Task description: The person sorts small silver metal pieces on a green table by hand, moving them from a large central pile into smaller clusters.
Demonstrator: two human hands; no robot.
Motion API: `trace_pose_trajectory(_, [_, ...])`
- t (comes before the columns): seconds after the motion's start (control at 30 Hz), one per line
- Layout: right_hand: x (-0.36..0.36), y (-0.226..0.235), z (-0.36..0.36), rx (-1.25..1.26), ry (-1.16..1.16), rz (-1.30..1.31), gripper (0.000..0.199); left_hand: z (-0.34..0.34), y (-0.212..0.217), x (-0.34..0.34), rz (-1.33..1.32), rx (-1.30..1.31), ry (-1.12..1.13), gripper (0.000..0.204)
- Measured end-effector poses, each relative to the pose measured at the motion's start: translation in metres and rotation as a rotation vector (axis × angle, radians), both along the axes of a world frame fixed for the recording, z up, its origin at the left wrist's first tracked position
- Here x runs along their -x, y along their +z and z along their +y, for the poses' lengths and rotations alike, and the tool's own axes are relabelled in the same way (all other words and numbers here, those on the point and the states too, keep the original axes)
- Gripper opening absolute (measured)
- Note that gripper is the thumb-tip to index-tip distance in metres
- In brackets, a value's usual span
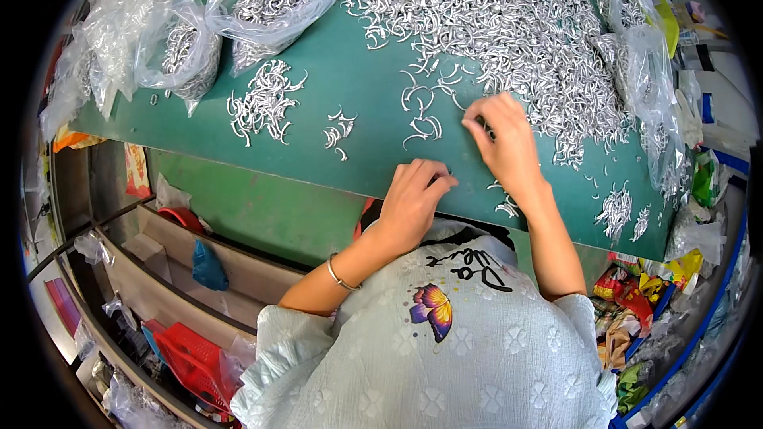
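My left hand [416,193] is curled at the table's front edge, thumb and fingertips drawn together; anything in them is too small or hidden to make out. Just right of it, my right hand [505,139] hovers over the tabletop with bent fingers, thumb toward the index finger. What these fingers hold cannot be made out. Close to the right fingertips lie several loose curved silvery metal pieces [427,127]. Beyond them spreads a large heap of the same silvery pieces [509,16]. A few more pieces [506,205] lie beneath my right wrist.
On the green table [366,159] sit a small pile [265,101] and a smaller cluster [339,134] to the left. Clear plastic bags of pieces [274,0] stand far left; another bag [648,87] stands right. A red basket [191,361] is low left; colourful packets [628,290] lie low right.
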State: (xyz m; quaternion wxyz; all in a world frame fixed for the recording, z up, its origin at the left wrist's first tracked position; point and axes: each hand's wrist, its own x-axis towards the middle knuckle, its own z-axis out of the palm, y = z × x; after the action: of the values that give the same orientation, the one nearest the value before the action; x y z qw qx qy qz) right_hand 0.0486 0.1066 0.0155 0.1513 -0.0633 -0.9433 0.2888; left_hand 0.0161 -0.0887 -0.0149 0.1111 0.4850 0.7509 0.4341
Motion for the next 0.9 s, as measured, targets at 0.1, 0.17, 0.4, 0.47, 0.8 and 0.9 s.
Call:
trace_pose_trajectory(0.1, [-0.016, 0.006, -0.01, 0.07, 0.122, -0.079, 0.009, 0.0, 0.001, -0.001, -0.001, -0.008, 0.014, 0.031])
trace_pose_trajectory(0.17, [-0.023, 0.007, -0.012, 0.24, 0.254, -0.124, 0.009, 0.001, 0.001, -0.005, -0.042, -0.028, 0.062, 0.037])
trace_pose_trajectory(0.4, [-0.01, 0.002, 0.02, 0.057, -0.054, -0.04, 0.021, 0.011, 0.011, -0.003, 0.084, 0.099, 0.105, 0.058])
trace_pose_trajectory(0.47, [-0.007, -0.007, 0.014, -0.085, -0.058, -0.046, 0.016, 0.011, 0.014, -0.003, 0.057, 0.129, 0.121, 0.062])
trace_pose_trajectory(0.8, [-0.027, 0.005, 0.033, 0.096, -0.174, -0.026, 0.011, 0.009, 0.007, -0.002, 0.08, 0.125, 0.097, 0.047])
trace_pose_trajectory(0.9, [-0.029, 0.013, 0.033, 0.196, -0.263, -0.046, 0.014, 0.006, 0.0, -0.001, 0.054, 0.087, 0.071, 0.037])
